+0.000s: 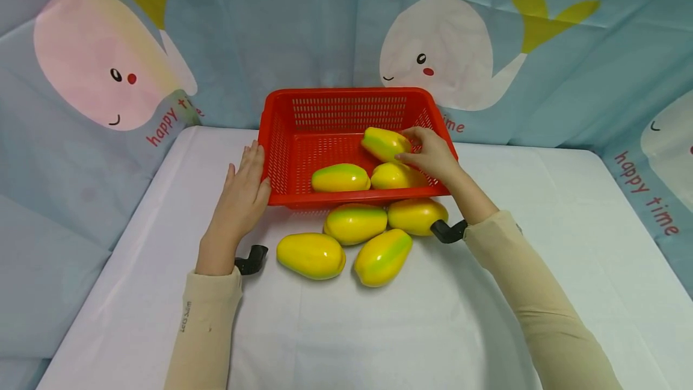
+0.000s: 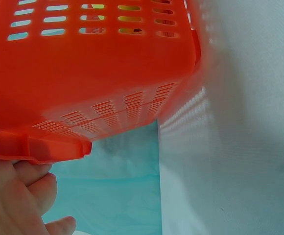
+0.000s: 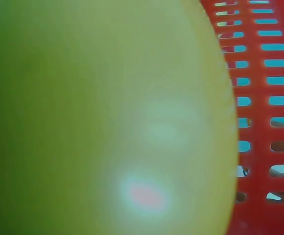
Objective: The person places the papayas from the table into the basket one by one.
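In the head view my right hand (image 1: 431, 152) reaches over the right side of a red plastic basket (image 1: 346, 92). Its thumb and fingers pinch the end of a yellow-green papaya (image 1: 382, 144) inside. Two other papayas, one greenish on top (image 1: 340, 178) and one yellow (image 1: 397, 176), lie along the basket's near wall. My left hand (image 1: 240, 194) rests against the basket's left rim with straight fingers; in the left wrist view, fingers (image 2: 43, 188) touch the rim's underside. A papaya's glossy skin (image 3: 107, 117) fills most of the right wrist view, hiding the right hand there.
Several more papayas lie on the white tabletop (image 1: 346, 330) just in front of the basket, one of them at the front left (image 1: 311, 256). A blue curtain (image 1: 281, 29) printed with whales hangs behind the table. Black camera mounts (image 1: 449, 232) project from both wrists.
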Demonstrator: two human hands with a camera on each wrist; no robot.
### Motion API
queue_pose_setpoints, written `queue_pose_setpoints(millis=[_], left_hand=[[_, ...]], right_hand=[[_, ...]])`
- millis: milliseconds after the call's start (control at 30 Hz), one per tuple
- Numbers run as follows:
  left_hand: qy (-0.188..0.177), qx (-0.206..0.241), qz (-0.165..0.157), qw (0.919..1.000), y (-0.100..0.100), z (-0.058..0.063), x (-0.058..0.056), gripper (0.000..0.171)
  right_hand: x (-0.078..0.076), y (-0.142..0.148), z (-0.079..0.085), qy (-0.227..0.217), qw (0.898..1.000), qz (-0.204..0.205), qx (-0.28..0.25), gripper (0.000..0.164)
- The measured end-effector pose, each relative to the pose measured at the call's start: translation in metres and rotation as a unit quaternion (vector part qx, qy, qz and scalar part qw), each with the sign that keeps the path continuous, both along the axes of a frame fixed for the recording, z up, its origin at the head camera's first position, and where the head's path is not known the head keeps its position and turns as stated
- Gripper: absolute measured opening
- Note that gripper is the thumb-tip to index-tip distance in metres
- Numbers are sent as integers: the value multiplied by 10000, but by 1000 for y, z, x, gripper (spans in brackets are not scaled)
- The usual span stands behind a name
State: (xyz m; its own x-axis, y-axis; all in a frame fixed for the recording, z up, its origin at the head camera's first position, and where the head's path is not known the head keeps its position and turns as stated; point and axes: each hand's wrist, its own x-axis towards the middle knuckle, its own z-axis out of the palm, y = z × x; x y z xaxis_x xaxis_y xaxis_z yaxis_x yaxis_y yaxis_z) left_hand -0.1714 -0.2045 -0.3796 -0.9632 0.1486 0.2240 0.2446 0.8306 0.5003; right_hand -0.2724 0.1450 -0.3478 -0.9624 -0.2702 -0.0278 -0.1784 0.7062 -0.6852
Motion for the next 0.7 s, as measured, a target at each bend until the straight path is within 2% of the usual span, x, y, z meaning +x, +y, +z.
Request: queue_pose_setpoints(millis=[267,700], left_hand=[[6,-3,2,10000,0,-1,0,59],[32,5,29,10000,0,-2,0,59]], right_hand=[[4,2,2,-70,9991,-33,-416,55],[19,10,10,-47,9953,50,-970,54]])
